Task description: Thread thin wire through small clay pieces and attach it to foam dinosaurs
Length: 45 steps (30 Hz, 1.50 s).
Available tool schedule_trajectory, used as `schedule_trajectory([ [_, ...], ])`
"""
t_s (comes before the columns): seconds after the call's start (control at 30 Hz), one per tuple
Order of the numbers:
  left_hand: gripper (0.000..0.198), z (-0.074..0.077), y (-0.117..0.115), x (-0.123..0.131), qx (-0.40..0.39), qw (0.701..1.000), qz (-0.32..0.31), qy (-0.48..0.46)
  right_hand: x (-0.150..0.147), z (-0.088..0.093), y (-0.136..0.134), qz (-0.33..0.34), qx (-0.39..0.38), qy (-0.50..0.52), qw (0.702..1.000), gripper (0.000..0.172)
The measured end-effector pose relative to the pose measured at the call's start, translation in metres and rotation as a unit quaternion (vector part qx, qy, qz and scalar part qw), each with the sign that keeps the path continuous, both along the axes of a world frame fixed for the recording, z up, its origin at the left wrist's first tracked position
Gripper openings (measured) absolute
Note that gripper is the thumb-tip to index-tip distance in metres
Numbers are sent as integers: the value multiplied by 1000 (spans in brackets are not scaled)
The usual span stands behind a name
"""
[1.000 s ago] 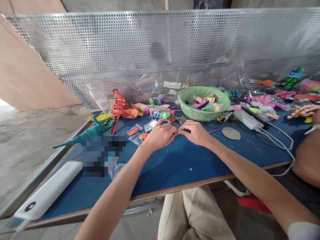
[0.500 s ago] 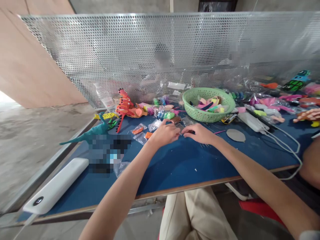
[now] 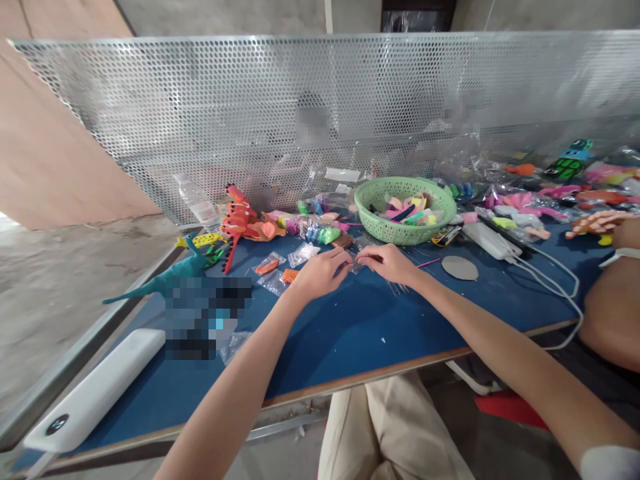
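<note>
My left hand (image 3: pixel 327 272) is over the middle of the blue table, fingers bent inward and closed. Facing it, a little to the right, my right hand (image 3: pixel 387 261) has its thumb and fingers pinched together. Between the fingertips is a small piece of clear plastic (image 3: pixel 356 266) that looks like a bag; my fingers partly hide it. Just beyond my left hand lies a brown block (image 3: pixel 343 241). Orange clay (image 3: pixel 290 275) in clear packets and a packet with a white lump (image 3: pixel 306 253) lie to its left. Thin wires (image 3: pixel 397 288) lie under my right hand.
A green basket (image 3: pixel 406 233) of coloured pieces stands behind my hands. Toy dinosaurs, one red (image 3: pixel 240 217) and one teal (image 3: pixel 180 275), are at left, with a white power bank (image 3: pixel 95 390) in front. At right are a grey oval (image 3: pixel 460 268), white cables (image 3: pixel 555 283) and another person's hand (image 3: pixel 600 223).
The view has turned slightly right, so the table's things sit further left. My hands stay close together with small finger movements. More of the other person's hand shows at right.
</note>
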<state>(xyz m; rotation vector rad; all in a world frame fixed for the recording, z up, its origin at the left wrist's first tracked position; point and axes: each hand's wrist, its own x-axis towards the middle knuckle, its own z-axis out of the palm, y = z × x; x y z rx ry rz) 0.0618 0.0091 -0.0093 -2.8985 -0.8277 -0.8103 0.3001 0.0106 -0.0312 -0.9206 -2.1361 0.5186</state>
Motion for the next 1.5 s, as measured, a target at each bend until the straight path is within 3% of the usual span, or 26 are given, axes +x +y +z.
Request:
schedule_trajectory([
  [0.2, 13, -7, -6, 12, -86, 991, 18, -102, -7, 7, -8, -18, 100, -9, 995, 20],
  [0.37, 9, -6, -6, 15, -135, 982, 17, -128, -4, 6, -11, -33, 120, -32, 992, 19],
  [0.5, 7, -4, -8, 13, -109, 989, 32, -89, -5, 5, -13, -52, 95, -14, 994, 23],
  [0.67, 11, 1, -10, 6, -84, 995, 14, -56, 1, 13, -14, 28, 79, -18, 996, 23],
  [0.97, 13, 1, 1, 1, -185, 979, 9, -85, 14, 12, 1, 61, -14, -56, 996, 30],
  [1.13, 19, -10, 16, -2, -228, 969, 19, -91, 22, 1, 17, 58, -111, -48, 991, 32],
  [1.27, 30, -25, 33, -16, -326, 931, 67, -147, 29, -9, 30, 32, -150, 15, 988, 34],
  [1.37, 27, -30, 39, -27, -237, 958, 90, -131, 32, -15, 34, 16, -138, 19, 990, 31],
  [1.5, 30, -23, 29, -25, -74, 991, 66, -93, 31, -18, 33, 1, -87, 20, 996, 28],
])
